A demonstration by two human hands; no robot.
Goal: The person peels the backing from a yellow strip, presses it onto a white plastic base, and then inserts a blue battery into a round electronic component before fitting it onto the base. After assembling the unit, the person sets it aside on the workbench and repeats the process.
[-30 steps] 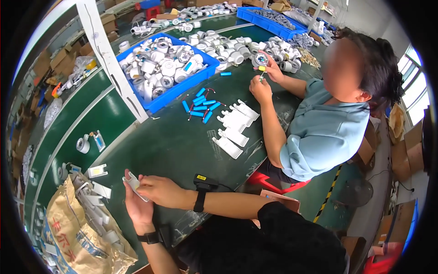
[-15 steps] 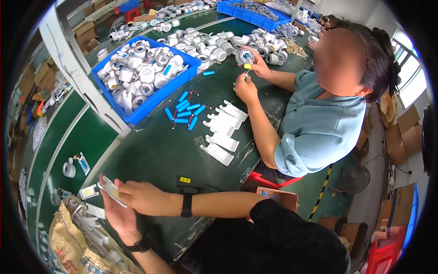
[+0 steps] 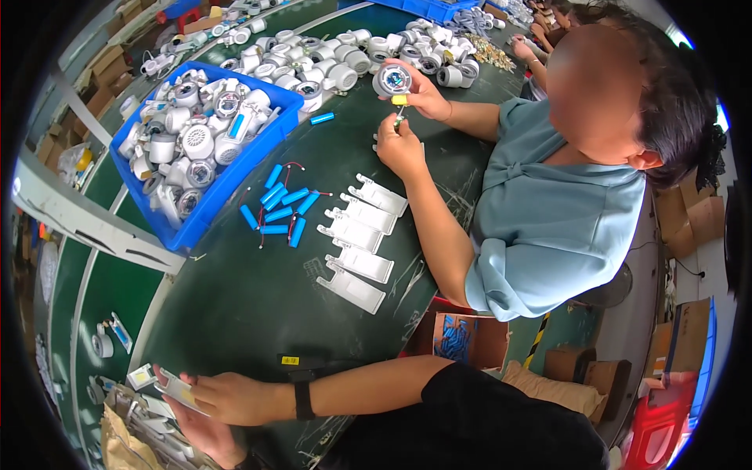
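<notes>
A white flat plastic casing part (image 3: 180, 391) lies between my two hands at the lower left, over the table's edge. My left hand (image 3: 205, 435) supports it from below, with fingers showing past its far end. From above, my right hand (image 3: 231, 398) grips its near end, fingers bent over it; a dark band circles that wrist. Just beyond my fingertips sits a similar small white piece (image 3: 142, 377) with a yellowish patch. Below my hands stands an open brown sack (image 3: 125, 442) with white plastic parts beside it.
Several white casings (image 3: 352, 290) form a row on the green table, beside blue battery cells (image 3: 278, 214). A blue crate (image 3: 270, 145) holds white round units. Across from me, a co-worker's hands (image 3: 403, 145) hold a round unit and a tool. A cardboard box (image 3: 489, 345) contains blue cells.
The view has shifted, so my hands appear lower and the table things further left. Both hands still hold the white casing part. The co-worker keeps holding the round unit.
</notes>
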